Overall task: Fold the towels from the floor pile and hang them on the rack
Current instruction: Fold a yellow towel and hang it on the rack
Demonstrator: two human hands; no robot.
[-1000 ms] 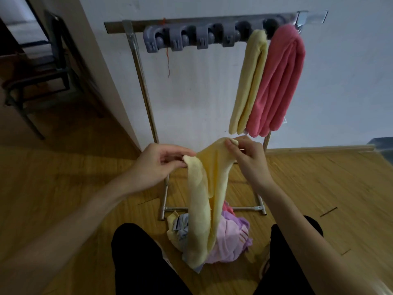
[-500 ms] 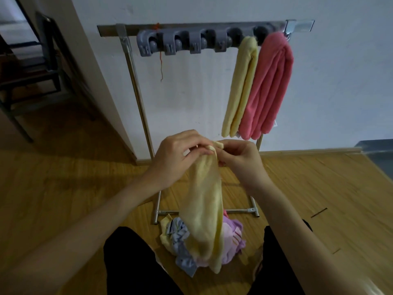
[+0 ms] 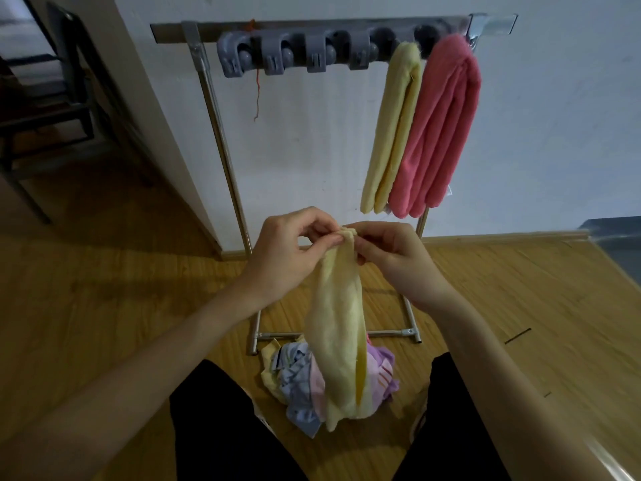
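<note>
Yellow towel is hanging folded, both hands' grip, left hand and right hand, pinching its top, while two towels are hanging on the rack and a pile is waiting on the floor.

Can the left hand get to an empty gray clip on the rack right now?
Probably not yet. The left hand is pinching the yellow towel together with the right hand. The way up to the empty gray clips looks open.

White wall; wooden floor; dark chair at left.
</note>
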